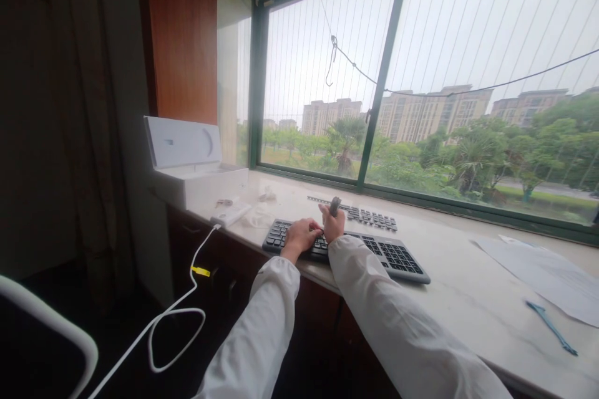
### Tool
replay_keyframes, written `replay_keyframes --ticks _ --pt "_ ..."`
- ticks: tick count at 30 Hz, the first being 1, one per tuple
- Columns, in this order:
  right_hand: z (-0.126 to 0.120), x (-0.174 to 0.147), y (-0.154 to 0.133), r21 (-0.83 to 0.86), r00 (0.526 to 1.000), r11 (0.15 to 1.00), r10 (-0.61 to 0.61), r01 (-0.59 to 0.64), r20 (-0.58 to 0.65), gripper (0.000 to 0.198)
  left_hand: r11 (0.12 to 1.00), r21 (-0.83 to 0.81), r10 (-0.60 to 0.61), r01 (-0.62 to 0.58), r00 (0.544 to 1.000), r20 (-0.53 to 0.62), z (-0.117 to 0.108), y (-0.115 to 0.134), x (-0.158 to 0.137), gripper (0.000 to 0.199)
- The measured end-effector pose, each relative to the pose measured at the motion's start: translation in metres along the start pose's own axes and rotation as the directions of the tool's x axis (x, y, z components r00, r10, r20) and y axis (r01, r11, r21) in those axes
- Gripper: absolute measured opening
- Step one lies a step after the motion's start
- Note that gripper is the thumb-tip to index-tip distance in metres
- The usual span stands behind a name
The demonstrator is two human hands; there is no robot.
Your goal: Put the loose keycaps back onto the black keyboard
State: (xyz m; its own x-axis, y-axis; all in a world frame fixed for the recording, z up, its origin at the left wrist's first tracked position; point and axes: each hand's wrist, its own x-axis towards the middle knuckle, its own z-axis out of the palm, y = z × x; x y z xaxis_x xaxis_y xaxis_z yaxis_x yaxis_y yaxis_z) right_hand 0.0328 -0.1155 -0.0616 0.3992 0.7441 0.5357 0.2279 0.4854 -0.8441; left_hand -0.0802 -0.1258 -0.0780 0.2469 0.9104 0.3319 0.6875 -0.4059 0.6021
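A dark keyboard (393, 257) lies on the pale stone window ledge (458, 299). My left hand (302, 235) rests on its left half, fingers curled down onto the keys. My right hand (333, 223) is just beside it over the keyboard, closed around a small dark object (335, 205) that sticks up from the fist; what it is cannot be told. Behind the keyboard lies a strip of loose dark keycaps (360, 214). Both arms are in white sleeves.
An open white box (191, 165) stands at the ledge's left end, with a white adapter (229, 215) and cable (173, 318) hanging to the floor. Papers (543, 271) and a blue tool (552, 327) lie at right. A white chair edge (51, 324) shows bottom left.
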Motion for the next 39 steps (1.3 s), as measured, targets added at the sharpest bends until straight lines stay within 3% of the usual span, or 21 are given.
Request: replay_keyframes --ticks 2,4,7,10,14,19,23,26,29,39 --pt "-0.005 0.001 -0.001 -0.188 0.995 0.977 -0.101 0.101 0.011 0.04 0.999 -0.011 -0.038 0.038 0.998 -0.056 0.002 -0.001 0.0 0.017" --pt "-0.009 0.001 -0.002 -0.357 0.981 0.918 -0.13 0.174 0.143 0.036 0.997 -0.012 -0.078 0.077 0.99 -0.117 0.002 -0.002 0.001 0.015" --pt "-0.018 0.002 -0.005 -0.593 0.938 0.767 -0.033 0.245 0.345 0.028 0.996 -0.019 -0.094 0.092 0.98 -0.173 0.001 -0.002 0.0 0.013" --pt "-0.037 0.012 -0.009 -0.773 0.9 0.549 0.081 0.318 0.428 0.026 0.996 -0.037 -0.083 0.077 0.979 -0.184 0.0 -0.001 -0.003 0.017" --pt "-0.09 0.036 -0.012 -0.894 0.911 0.315 0.16 0.318 0.38 0.032 0.999 -0.033 -0.027 0.022 0.983 -0.181 -0.002 0.0 -0.005 0.022" --pt "-0.187 0.056 0.001 -0.975 0.956 0.111 0.201 0.195 0.214 0.034 0.999 0.008 0.032 -0.032 0.991 -0.132 -0.005 0.003 -0.007 0.031" --pt "-0.252 0.058 0.022 -0.996 0.979 0.088 0.203 0.001 0.019 0.037 0.995 0.028 0.093 -0.092 0.996 -0.011 -0.008 0.008 -0.012 0.026" --pt "-0.275 0.058 0.032 -0.98 0.961 0.123 0.249 -0.154 -0.12 0.039 0.995 0.035 0.091 -0.091 0.996 0.011 -0.01 0.014 -0.016 0.022" --pt "-0.277 0.058 0.036 -0.962 0.945 0.162 0.282 -0.219 -0.168 0.041 0.995 0.042 0.09 -0.091 0.996 0.02 -0.011 0.018 -0.017 0.019" --pt "-0.27 0.056 0.037 -0.949 0.948 0.23 0.283 -0.214 -0.145 0.041 0.987 0.067 0.148 -0.149 0.989 0.009 -0.007 0.019 -0.017 0.021"
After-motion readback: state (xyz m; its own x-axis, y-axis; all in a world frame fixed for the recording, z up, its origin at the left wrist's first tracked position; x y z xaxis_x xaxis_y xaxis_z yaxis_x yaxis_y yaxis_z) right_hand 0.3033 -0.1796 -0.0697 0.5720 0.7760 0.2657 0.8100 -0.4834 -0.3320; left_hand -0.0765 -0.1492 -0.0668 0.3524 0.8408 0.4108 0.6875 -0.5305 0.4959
